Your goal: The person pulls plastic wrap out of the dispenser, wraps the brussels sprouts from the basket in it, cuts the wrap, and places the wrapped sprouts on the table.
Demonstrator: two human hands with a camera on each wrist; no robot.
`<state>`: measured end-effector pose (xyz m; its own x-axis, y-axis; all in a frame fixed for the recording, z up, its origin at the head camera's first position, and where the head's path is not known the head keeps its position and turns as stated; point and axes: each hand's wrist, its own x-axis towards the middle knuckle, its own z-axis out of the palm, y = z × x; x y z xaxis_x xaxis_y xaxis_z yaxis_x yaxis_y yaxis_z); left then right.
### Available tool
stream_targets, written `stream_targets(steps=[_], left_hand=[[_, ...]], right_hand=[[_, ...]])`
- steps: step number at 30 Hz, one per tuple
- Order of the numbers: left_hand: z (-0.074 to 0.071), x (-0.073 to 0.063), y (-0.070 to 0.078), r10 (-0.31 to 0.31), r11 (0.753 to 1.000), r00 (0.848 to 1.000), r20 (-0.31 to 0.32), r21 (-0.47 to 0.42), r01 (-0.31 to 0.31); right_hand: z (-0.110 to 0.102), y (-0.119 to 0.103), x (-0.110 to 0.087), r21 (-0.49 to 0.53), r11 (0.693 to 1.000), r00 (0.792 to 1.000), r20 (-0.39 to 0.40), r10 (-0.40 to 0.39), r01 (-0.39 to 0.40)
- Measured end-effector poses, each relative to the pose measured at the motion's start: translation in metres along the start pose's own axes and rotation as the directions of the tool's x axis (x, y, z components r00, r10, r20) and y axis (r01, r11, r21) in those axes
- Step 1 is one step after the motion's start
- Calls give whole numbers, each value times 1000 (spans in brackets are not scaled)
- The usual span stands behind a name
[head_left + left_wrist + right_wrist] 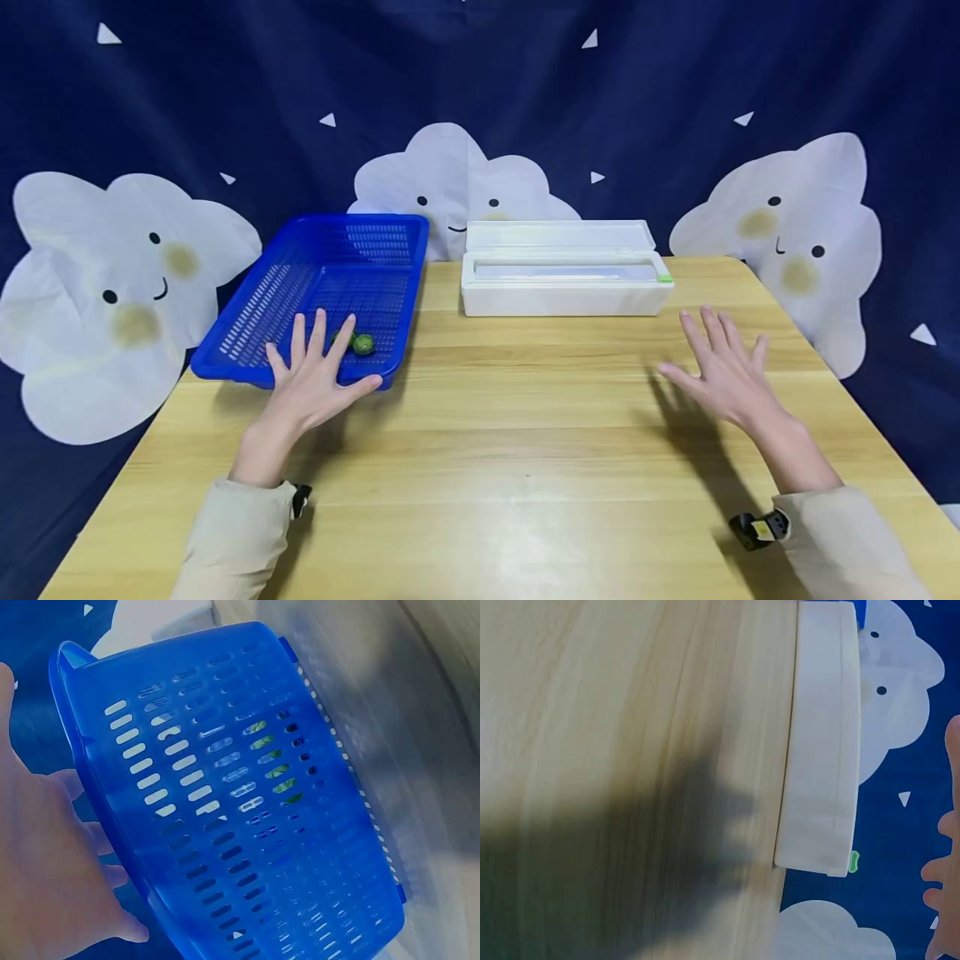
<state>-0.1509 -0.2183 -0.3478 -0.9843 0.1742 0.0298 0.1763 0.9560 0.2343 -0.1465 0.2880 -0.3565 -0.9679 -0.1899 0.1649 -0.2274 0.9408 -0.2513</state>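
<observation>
My left hand [311, 392] is spread, fingers apart, over the near end of a blue plastic basket [408, 333]. In the left wrist view the fingers lie beyond the basket's rim [112, 817], and no grip on it shows. Inside the basket sits a small round green thing [363, 344], partly hidden behind my fingers; green also shows through the slots in the left wrist view. My right hand [723, 375] hovers above the right side of the table, fingers spread, holding nothing. Nearest to it is a long white box [562, 300] with its lid [558, 236] raised.
The wooden table [510, 433] carries the basket at its left and the box at the back. A green tab [665, 278] marks the box's right end. Behind hangs a dark blue curtain [480, 75] with white clouds. Each sleeve has a dark strap at the wrist.
</observation>
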Motion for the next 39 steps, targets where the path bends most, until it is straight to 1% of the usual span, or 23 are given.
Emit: stream_targets(steps=[2, 4, 6, 8, 10, 12, 15, 18, 20, 22, 25, 28, 30, 33, 36, 39], left_hand=[[0, -1, 1, -5, 1000, 1000, 6, -5, 5], [-1, 0, 4, -3, 1000, 1000, 7, -28, 3], [-1, 4, 10, 5, 998, 1000, 6, -62, -5], [-3, 11, 19, 22, 995, 1000, 0, -95, -22], [-4, 18, 31, 45, 992, 999, -13, -121, -46], [-5, 26, 45, 79, 986, 996, -43, -143, -84], [-3, 39, 69, 144, 970, 985, -96, -185, -159], [4, 53, 94, 203, 940, 969, -143, -249, -234], [10, 64, 109, 222, 915, 960, -172, -303, -266], [16, 76, 120, 201, 886, 954, -221, -374, -273], [26, 97, 131, 111, 842, 951, -290, -481, -245], [37, 119, 138, 22, 799, 952, -305, -567, -201], [47, 132, 141, -12, 782, 957, -291, -599, -173], [60, 147, 141, -60, 765, 960, -274, -630, -132], [70, 159, 139, -112, 758, 963, -247, -647, -78], [75, 171, 135, -146, 750, 963, -226, -660, -41]], right_hand=[[0, 0, 2, -7, 1000, 1000, 5, -9, 9], [-1, 1, 4, -11, 1000, 1000, 10, -8, 8], [-2, 2, 5, -11, 1000, 1000, 15, -2, 2], [-3, 3, 6, -4, 1000, 1000, 16, -3, 3], [-5, 5, 7, 18, 1000, 1000, 14, -11, 11], [-6, 6, 10, 44, 999, 1000, 5, -31, 30], [-8, 9, 16, 96, 994, 998, -10, -55, 55], [-9, 13, 23, 129, 989, 997, -21, -70, 72], [-8, 15, 28, 149, 986, 997, -24, -71, 74], [-6, 17, 35, 164, 984, 998, -20, -61, 63], [-1, 21, 47, 217, 975, 999, -22, -49, 53], [4, 29, 62, 295, 955, 999, -32, -34, 42], [8, 35, 71, 362, 932, 999, -44, -19, 34], [15, 44, 85, 468, 884, 999, -48, 18, 7], [23, 51, 98, 540, 842, 997, -56, 48, -10], [28, 55, 112, 561, 828, 996, -70, 64, -14]])
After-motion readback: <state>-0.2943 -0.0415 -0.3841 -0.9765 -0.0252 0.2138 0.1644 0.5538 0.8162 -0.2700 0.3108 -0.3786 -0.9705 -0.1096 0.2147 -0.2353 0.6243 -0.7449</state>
